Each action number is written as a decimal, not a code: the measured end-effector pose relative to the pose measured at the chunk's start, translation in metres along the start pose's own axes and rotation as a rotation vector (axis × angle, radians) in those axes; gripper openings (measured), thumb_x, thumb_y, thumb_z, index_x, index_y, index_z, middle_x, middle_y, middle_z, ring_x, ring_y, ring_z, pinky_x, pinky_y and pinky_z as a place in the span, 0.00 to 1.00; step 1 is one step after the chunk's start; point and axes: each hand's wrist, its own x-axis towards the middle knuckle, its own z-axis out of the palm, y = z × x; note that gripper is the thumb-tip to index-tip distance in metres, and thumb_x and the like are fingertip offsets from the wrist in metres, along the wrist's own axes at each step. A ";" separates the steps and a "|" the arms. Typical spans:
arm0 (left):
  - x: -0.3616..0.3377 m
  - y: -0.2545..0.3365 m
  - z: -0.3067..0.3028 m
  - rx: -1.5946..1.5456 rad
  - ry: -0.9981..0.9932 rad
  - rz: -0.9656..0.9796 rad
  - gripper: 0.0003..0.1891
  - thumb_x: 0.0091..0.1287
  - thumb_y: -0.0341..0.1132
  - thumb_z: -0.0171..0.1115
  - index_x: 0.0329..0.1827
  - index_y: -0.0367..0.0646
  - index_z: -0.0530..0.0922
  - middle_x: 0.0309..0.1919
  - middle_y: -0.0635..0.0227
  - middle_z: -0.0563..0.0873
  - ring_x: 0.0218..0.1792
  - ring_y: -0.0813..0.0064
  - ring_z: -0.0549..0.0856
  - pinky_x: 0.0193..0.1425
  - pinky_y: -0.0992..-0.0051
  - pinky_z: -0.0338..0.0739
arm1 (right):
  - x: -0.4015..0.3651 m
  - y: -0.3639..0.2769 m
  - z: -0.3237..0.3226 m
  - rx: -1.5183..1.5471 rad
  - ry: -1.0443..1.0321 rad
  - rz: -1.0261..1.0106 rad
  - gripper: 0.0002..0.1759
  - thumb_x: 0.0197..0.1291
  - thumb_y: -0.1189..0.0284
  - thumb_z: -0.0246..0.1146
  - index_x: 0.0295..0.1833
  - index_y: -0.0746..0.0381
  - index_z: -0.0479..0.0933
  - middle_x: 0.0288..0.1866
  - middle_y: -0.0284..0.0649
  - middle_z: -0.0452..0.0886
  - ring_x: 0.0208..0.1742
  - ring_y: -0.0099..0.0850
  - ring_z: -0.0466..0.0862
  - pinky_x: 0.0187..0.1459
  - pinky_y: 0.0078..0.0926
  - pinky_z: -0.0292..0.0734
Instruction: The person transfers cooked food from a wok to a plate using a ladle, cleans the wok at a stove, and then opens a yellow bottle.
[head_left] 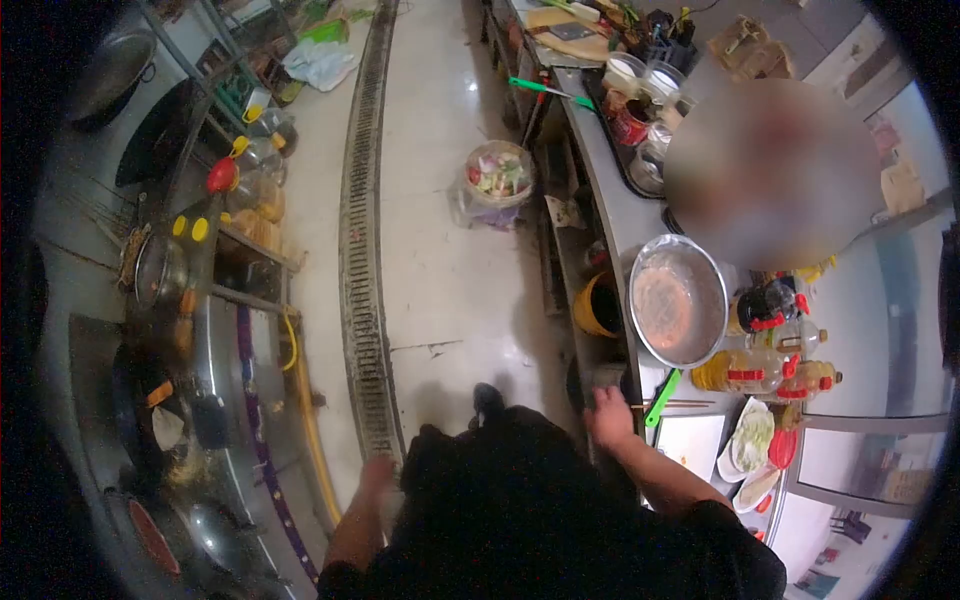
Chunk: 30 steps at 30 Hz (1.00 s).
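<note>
My right hand (608, 416) is at the counter's edge, its fingers loosely apart and nothing visible in them. Just beside it on the counter lie thin brown chopsticks (685, 404) and a green-handled knife (661, 400); a white cutting board (690, 445) is closer to my body. Beyond the knife stands a large metal basin (716, 300) with cloudy liquid and something pinkish in it. Low at my left side hangs my left hand (377, 474), away from any object, its fingers too blurred to make out.
Oil bottles (742, 371) and a plate of sliced greens (752, 436) line the counter's far side. A yellow bucket (598, 306) sits on the shelf below. On the floor ahead is a scrap bin (499, 174). A drain grate (361, 240) runs along the left, beside the stoves.
</note>
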 end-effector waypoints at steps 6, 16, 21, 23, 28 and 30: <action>0.053 0.058 -0.086 -0.254 0.136 -0.013 0.11 0.58 0.32 0.57 0.42 0.44 0.81 0.45 0.55 0.81 0.45 0.54 0.81 0.51 0.59 0.77 | 0.080 -0.041 -0.009 0.129 -0.306 0.041 0.25 0.59 0.59 0.59 0.56 0.64 0.73 0.53 0.55 0.76 0.54 0.50 0.76 0.55 0.41 0.73; 0.283 0.034 -0.266 0.573 -0.423 0.340 0.10 0.60 0.36 0.57 0.40 0.45 0.81 0.38 0.56 0.82 0.40 0.54 0.82 0.45 0.55 0.76 | 0.020 0.014 0.062 0.778 -0.320 0.529 0.29 0.58 0.46 0.54 0.46 0.61 0.82 0.47 0.49 0.82 0.51 0.47 0.80 0.54 0.42 0.72; 0.413 0.144 -0.338 1.085 -0.510 0.577 0.10 0.58 0.37 0.59 0.40 0.45 0.81 0.37 0.58 0.83 0.37 0.54 0.82 0.42 0.53 0.77 | -0.090 0.007 0.107 0.715 -0.132 0.682 0.23 0.56 0.53 0.54 0.35 0.62 0.83 0.39 0.51 0.83 0.43 0.48 0.81 0.49 0.43 0.74; 0.446 0.209 -0.345 1.443 -0.504 0.721 0.10 0.57 0.37 0.61 0.39 0.44 0.81 0.36 0.58 0.83 0.36 0.54 0.82 0.40 0.53 0.77 | -0.127 -0.009 0.148 0.764 0.031 1.006 0.24 0.57 0.55 0.53 0.32 0.64 0.83 0.36 0.53 0.82 0.41 0.51 0.81 0.47 0.44 0.75; 0.430 0.384 -0.260 0.667 -0.501 0.454 0.12 0.62 0.39 0.59 0.45 0.44 0.78 0.37 0.63 0.82 0.37 0.62 0.82 0.39 0.61 0.77 | -0.221 -0.018 0.218 0.952 0.174 1.258 0.24 0.59 0.54 0.55 0.33 0.65 0.82 0.36 0.53 0.82 0.42 0.51 0.81 0.47 0.44 0.75; 0.365 0.456 -0.193 0.140 -0.516 0.274 0.13 0.66 0.40 0.57 0.50 0.44 0.76 0.39 0.67 0.82 0.41 0.69 0.81 0.40 0.67 0.76 | -0.266 0.012 0.258 0.993 0.167 1.281 0.24 0.58 0.53 0.59 0.41 0.65 0.80 0.42 0.53 0.82 0.46 0.50 0.81 0.49 0.43 0.75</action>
